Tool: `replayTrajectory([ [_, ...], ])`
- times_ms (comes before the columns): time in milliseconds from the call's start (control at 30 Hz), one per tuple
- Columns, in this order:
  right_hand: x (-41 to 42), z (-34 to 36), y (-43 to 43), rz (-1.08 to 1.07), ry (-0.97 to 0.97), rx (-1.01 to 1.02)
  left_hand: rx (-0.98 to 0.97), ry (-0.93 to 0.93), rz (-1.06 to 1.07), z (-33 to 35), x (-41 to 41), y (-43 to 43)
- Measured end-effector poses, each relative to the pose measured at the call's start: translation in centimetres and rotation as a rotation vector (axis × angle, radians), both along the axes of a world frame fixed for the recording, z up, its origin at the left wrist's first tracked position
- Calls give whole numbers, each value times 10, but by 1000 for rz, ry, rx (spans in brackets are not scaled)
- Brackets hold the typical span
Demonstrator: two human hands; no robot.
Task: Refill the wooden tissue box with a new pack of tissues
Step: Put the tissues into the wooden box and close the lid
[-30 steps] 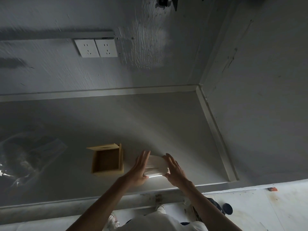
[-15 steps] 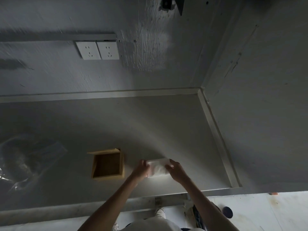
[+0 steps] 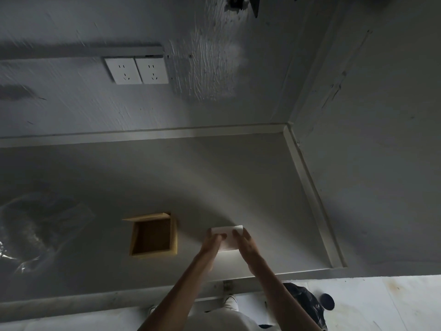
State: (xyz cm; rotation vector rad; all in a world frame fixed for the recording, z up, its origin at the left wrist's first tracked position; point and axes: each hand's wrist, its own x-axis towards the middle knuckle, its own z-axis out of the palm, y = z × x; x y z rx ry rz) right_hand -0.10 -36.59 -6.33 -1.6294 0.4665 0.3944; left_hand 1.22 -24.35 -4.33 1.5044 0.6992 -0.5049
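Tissues, a white stack out of any wrapper as far as can be seen, sit on the grey tabletop just to the right of the wooden tissue box. Both hands press the stack from its sides: the left hand curls over the edge nearer the box, the right hand clamps the far edge, fingers laid over the top.

That box lies open side up, empty and dark inside, with what looks like its loose wooden panel propped at the back edge.

Likely trouble: a soft, loose stack squeezed only at the ends could bow or fan apart on the way to the box, and sheets might catch on the rim if it goes in crooked. The propped panel could be knocked flat by a passing wrist.

Left of the box, a crumpled clear plastic bag is dim and hard to read; whether it is the tissue wrapper cannot be told. The hands hide the stack's near half, and its thickness is unclear.
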Motion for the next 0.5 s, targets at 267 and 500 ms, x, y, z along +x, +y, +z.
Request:
replayTrajectory([
  [267, -1, 5, 5, -47, 18, 56, 43, 10, -46, -5, 1, -1],
  [500, 34, 9, 13, 20, 6, -268, 212, -39, -178, 4, 35, 12],
])
